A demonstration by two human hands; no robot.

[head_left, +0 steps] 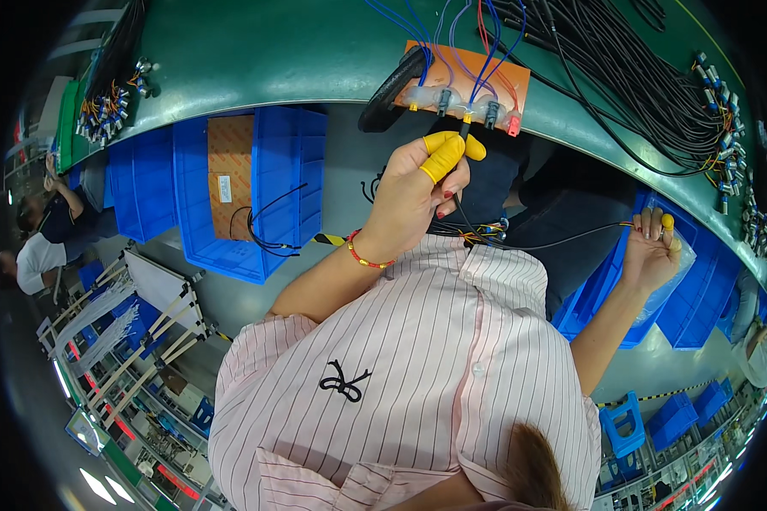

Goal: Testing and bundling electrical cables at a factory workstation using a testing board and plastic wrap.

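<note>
Left grip (430, 175) — around black cable (464, 129)

Cable bundles (648, 94) and blue bins (288, 153) show a factory workshop.

I see room to pass over the glossy green tabletop (264, 51) left of the flat orange board (520, 78); rightward, heaped black cables (639, 85) block the way.

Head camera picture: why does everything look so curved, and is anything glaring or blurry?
Head view: the wide fisheye lens bows the green table's edge and leaves dark corners; head view: lights at lower left burn out to white; head view: left hand and right hand look fairly clear, while distant people at left look softer.
</note>
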